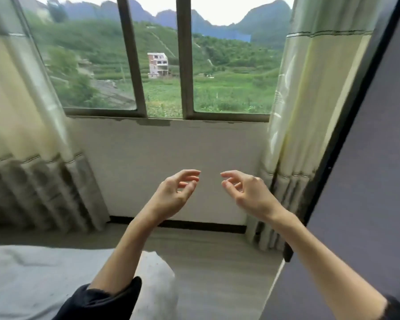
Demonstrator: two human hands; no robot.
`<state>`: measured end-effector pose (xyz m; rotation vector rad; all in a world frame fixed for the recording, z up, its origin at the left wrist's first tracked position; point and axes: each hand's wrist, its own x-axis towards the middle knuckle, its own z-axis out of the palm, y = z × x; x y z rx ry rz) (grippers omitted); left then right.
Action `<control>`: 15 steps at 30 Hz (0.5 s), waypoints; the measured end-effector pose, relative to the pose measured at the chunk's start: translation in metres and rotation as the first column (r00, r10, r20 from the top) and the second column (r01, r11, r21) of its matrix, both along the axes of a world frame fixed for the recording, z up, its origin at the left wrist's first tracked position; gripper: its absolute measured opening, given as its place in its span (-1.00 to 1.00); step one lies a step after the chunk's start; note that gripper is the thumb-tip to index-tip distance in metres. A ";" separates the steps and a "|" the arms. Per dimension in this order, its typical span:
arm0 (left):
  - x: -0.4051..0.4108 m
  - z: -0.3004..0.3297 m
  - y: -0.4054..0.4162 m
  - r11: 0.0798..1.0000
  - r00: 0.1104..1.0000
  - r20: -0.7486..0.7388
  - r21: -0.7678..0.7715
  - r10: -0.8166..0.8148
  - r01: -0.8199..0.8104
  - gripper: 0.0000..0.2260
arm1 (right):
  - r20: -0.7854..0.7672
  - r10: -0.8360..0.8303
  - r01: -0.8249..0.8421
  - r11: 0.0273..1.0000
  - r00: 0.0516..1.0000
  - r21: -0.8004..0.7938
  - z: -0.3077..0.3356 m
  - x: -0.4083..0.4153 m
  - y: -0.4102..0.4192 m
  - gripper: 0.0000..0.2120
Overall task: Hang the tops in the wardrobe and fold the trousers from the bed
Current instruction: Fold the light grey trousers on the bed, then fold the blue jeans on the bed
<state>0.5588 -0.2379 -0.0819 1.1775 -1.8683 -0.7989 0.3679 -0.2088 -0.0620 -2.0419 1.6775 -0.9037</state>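
Two empty hands are hovering in mid-air in front of the white wall below the window (162, 56): the left hand (174, 192) and the right hand (245, 192) are both raised, near each other but not touching, fingers loosely curled and relaxed, holding nothing at all.

Neither tops nor trousers are showing anywhere in this view. The bed (32, 278) is lying at the lower left with a grey cover, and only its near corner is in view, with a pale rounded bulge (a pillow or a bundled cloth, too blurred to tell) sitting beside the left forearm. The garments are presumably further along the bed, outside the picture.

The dark grey panel (367, 181) filling the right edge is possibly the wardrobe's door or side; being cut off, it is not giving enough to say for certain, and no rail or hanger is visible.

The likeliest slip, as I judge it, is reaching without looking: with the head facing the window, the hands are risking grabbing the bedcover or the pale bundle instead of a garment. The right arm is also passing close to the panel's dark edge, so a quick swing could be knocking against it. The curtains (293, 112) hanging nearby could be snagging a carried top.
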 end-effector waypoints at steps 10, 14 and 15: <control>0.239 -0.067 0.138 0.724 0.750 0.075 0.217 0.657 -0.655 -0.78 | 0.041 0.641 -0.640 0.755 0.766 0.143 -0.059 0.269 0.003 -0.70; 0.290 -0.099 0.244 0.456 0.497 0.068 0.308 0.865 -0.835 -0.83 | 0.058 0.856 -0.840 0.487 0.513 0.241 -0.085 0.356 0.056 -0.71; 0.297 -0.106 0.271 0.379 0.426 0.077 0.336 0.901 -0.862 -0.83 | 0.061 0.896 -0.875 0.412 0.440 0.255 -0.091 0.372 0.072 -0.71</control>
